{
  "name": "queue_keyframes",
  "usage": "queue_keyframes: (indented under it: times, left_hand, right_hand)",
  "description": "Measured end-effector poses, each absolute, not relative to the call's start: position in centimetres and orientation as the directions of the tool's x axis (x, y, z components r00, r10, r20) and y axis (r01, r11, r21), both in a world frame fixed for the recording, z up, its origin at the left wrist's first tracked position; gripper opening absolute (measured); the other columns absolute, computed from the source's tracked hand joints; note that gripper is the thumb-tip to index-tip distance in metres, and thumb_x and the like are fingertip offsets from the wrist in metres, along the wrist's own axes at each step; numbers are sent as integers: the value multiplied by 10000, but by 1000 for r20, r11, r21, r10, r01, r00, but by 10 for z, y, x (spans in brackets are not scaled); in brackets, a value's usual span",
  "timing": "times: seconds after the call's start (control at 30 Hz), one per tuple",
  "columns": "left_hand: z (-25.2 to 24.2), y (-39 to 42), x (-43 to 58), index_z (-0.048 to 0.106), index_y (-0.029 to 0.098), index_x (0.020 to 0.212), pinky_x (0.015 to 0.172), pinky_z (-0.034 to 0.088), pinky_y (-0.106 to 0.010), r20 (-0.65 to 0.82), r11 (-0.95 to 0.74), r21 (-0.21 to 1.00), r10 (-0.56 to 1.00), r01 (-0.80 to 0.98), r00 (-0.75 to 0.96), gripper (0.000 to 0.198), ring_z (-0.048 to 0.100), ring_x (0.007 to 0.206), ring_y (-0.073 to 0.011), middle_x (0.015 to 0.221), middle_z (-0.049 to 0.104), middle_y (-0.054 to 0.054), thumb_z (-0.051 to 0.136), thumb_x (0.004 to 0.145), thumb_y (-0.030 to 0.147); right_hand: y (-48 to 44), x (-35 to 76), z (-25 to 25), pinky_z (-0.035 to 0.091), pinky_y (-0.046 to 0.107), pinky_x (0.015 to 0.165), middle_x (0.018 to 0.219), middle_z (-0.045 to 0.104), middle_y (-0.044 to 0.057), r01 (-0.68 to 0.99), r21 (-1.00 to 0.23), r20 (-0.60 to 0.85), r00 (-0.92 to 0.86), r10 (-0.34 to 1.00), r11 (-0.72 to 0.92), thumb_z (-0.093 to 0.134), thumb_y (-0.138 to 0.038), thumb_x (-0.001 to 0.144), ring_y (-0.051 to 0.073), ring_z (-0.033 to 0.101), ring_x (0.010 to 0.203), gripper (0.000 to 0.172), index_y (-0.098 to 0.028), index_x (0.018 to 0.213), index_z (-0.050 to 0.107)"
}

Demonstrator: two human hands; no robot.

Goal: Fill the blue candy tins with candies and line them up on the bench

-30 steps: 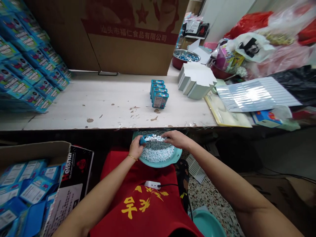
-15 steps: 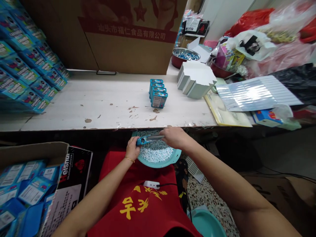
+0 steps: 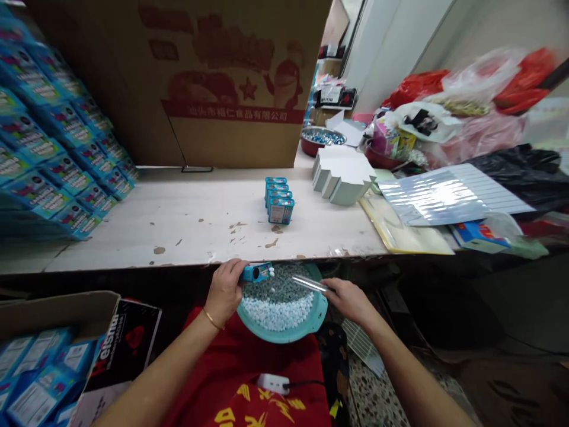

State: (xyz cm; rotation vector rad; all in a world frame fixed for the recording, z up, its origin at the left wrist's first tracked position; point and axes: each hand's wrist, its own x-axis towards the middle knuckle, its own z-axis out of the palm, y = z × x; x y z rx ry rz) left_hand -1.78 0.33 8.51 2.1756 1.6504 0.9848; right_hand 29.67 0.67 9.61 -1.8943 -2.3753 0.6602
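Just two hands [image 3: 224,292] [image 3: 351,301], one tin [image 3: 256,273]

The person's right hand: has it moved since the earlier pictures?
Yes: the right hand has moved rightward and back toward the person, judged against the worn table's front edge.

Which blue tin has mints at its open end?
The tin in the left hand, with white mints at its mouth; the tins lined up on the table show none.

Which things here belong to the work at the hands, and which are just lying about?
In use: left hand, small blue tin; right hand, slim silver tube; round teal basin of white pellets.

Lying about: row of blue tins, folded white card, plastic bags.
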Motion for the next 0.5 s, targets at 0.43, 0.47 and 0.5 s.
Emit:
queue_keyframes:
  times: [0.43, 0.47, 0.5]
  left_hand:
    - [72, 162, 49, 480, 130, 1167, 902, 379, -438, 216, -140, 865, 971, 482, -106, 573, 517, 1030, -292, 1054, 586, -145, 640, 619, 174]
    - [73, 156, 41, 446, 109, 1202, 932, 357, -440, 221, -132, 861, 967, 491, -128, 633, 486, 1079, -300, 1119, 553, -169, 658, 612, 193]
    - [73, 146, 26, 422, 94, 1224, 962, 336, -427, 245, -144, 852, 959, 503, -141, 664, 453, 1124, -295, 1182, 513, -182, 664, 617, 215]
  right_hand:
    - [-21, 304, 61, 418, 314, 855, 1078, 617, 56, 752, -655, -229, -281, 932, 66, 417, -402, 796, 220, 553, 998, 358, -237, 1051, 607]
    - [-22, 303, 56, 419, 316, 856, 1078, 618, 60, 747, -661, -240, -303, 922, 73, 422, -406, 791, 223, 554, 999, 362, -230, 1046, 609]
    - [-22, 302, 49, 419, 320, 860, 1081, 618, 64, 746, -662, -250, -317, 915, 78, 426, -411, 786, 226, 554, 1004, 368, -223, 1043, 610]
